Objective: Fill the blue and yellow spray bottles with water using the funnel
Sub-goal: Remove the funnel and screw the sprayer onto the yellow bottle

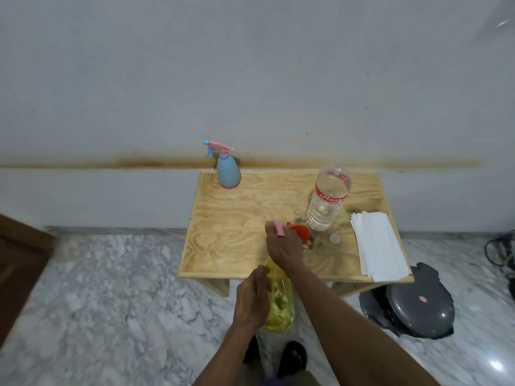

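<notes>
Seen from my head camera, low centre, my left hand (252, 298) grips the yellow spray bottle (278, 302) steady below the tabletop (231, 227) edge while my right hand (282, 245) clasps its pink sprayer head (278, 228), likely unscrewing. Blue spray bottle (228, 169) waits upper left; orange funnel (301, 232) beside water bottle (327, 200).

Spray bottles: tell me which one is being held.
The yellow spray bottle, gripped by the left hand with the right hand on its top; the blue spray bottle stands untouched by the wall.

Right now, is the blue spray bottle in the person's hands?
No, the blue spray bottle stands alone at the table's far edge; both hands grip the yellow bottle.
</notes>
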`<state>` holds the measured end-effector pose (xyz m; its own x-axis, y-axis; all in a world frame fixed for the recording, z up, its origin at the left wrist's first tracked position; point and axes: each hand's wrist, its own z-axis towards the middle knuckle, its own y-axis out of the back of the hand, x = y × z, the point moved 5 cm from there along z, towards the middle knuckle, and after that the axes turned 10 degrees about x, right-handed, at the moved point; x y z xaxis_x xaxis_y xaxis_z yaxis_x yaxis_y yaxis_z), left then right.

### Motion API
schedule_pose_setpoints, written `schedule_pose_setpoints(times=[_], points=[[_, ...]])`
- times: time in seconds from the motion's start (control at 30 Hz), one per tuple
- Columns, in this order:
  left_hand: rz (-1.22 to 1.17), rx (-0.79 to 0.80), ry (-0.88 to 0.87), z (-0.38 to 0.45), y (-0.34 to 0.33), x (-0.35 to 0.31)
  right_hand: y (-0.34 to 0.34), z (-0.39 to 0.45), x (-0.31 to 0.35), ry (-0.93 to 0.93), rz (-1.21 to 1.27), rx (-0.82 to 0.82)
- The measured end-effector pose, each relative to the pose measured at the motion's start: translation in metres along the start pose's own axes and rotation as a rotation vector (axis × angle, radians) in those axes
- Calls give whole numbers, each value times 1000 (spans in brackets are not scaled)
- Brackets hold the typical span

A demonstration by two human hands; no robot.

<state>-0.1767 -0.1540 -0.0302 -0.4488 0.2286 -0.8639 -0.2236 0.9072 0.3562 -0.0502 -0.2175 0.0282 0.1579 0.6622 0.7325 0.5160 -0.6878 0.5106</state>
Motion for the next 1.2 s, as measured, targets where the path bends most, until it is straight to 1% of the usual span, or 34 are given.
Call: schedule_pose_setpoints(times=[0.2,0.37,0.47,0.6,0.8,1.0,1.2], points=[[32,27,34,6,6,6,-7,6,-6,-57,55,-52],[69,51,51,11,10,12,-11,8,-4,-60,92,7],[58,52,43,15,11,14,-12,10,-3,-66,106,10],[55,66,26,16,11,4,-10,14,-9,-108,111,-54],[58,79,-22,18,-2,-2,6,11,-15,-113,88,-154],[42,91,-22,12,-12,-7,13,10,-21,-90,56,-90],[59,93,-23,11,-21,-8,25,8,-27,-58,69,-113]])
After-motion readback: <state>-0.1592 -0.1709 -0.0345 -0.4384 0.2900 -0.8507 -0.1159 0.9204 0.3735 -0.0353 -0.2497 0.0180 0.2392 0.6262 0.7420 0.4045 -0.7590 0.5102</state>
